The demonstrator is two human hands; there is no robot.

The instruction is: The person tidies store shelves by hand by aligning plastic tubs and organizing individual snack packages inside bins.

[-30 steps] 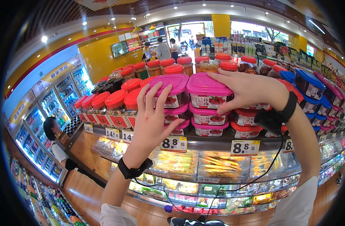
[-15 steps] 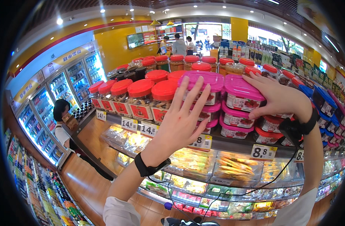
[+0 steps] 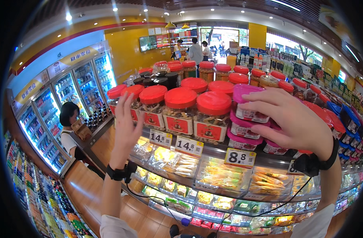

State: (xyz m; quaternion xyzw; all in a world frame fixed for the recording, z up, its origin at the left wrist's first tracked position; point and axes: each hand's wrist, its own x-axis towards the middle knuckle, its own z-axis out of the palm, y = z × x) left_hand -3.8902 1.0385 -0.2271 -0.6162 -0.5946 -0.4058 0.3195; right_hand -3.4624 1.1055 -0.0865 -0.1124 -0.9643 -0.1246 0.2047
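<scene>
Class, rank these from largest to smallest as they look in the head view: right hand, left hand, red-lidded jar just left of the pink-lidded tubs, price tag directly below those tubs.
1. Right hand
2. Left hand and red-lidded jar: too alike to rank
3. Price tag

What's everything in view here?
Red-lidded clear jars: many, red, centre
Black-lidded round jars: several, black, centre-left
Pink-lidded plastic tubs: several, pink, centre-right
Blue-lidded plastic tubs: several, blue, right
Rectangular price cards: at least four, white-and-yellow, below jars
Bagged snacks: many, mixed colours, lower centre
Glass-door fridges: several doors, bright-lit, left
Nearby person: one, white sleeve, left
Distant people: at least three, pale tops, back
Painted wall: one, yellow, back-left
Wristbands: two, black, lower left and right
Left hand: one, bare, by red-lidded jars
Right hand: one, bare, before pink-lidded tubs
</scene>
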